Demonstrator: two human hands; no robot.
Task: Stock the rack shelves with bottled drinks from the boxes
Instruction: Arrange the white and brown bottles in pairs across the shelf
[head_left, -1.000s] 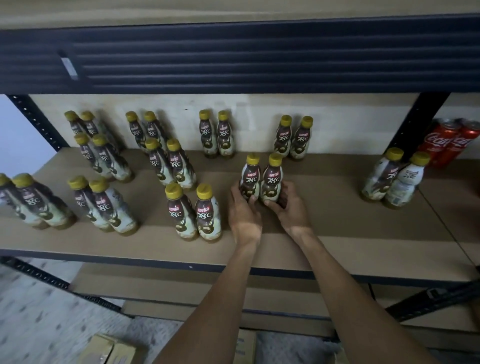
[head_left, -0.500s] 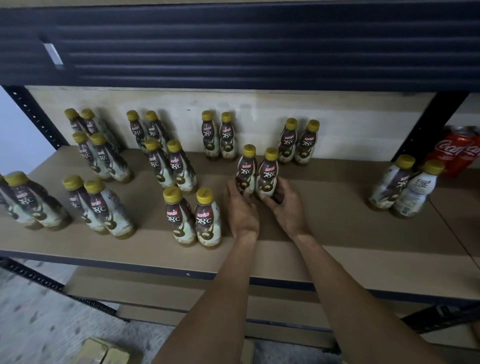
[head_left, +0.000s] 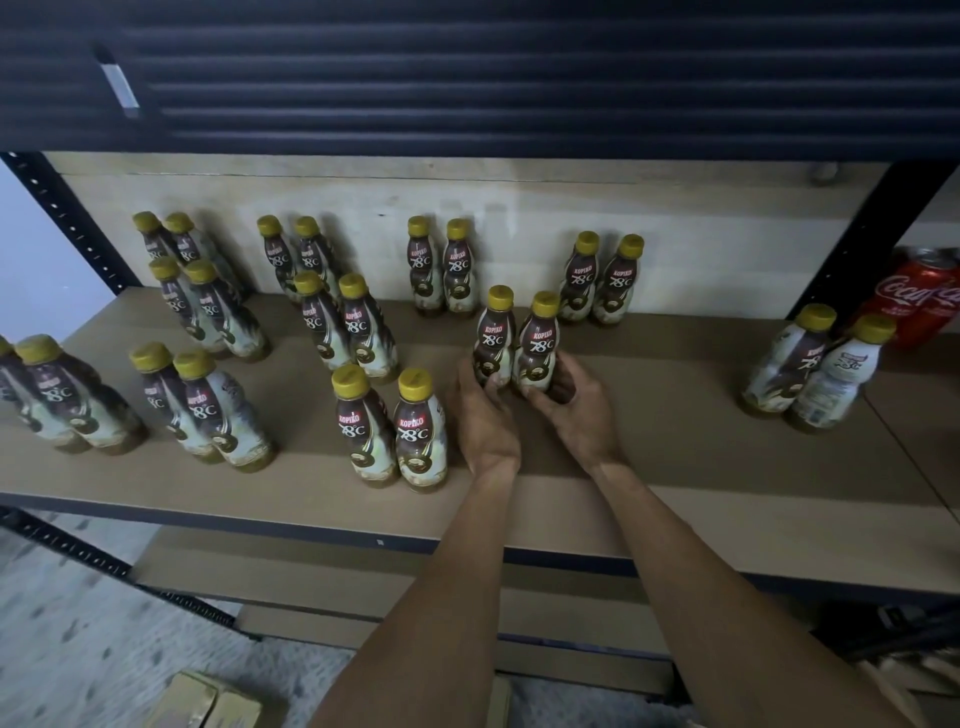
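Two coffee bottles with yellow caps stand side by side on the brown shelf board (head_left: 675, 457), mid shelf. My left hand (head_left: 485, 415) grips the base of the left bottle (head_left: 493, 338). My right hand (head_left: 576, 410) grips the base of the right bottle (head_left: 537, 345). Both bottles are upright and touch the board. Several pairs of the same bottles stand in rows to the left and behind, the nearest pair (head_left: 389, 431) just left of my left hand.
A further pair of bottles (head_left: 815, 369) stands at the right, next to red cola cans (head_left: 919, 301) past a black rack post (head_left: 857, 244). The dark upper shelf edge (head_left: 467, 78) hangs overhead. A cardboard box (head_left: 208, 704) lies on the floor below.
Both hands slid the two bottles a little farther back on the shelf, toward the rear pairs. My view dipped slightly.
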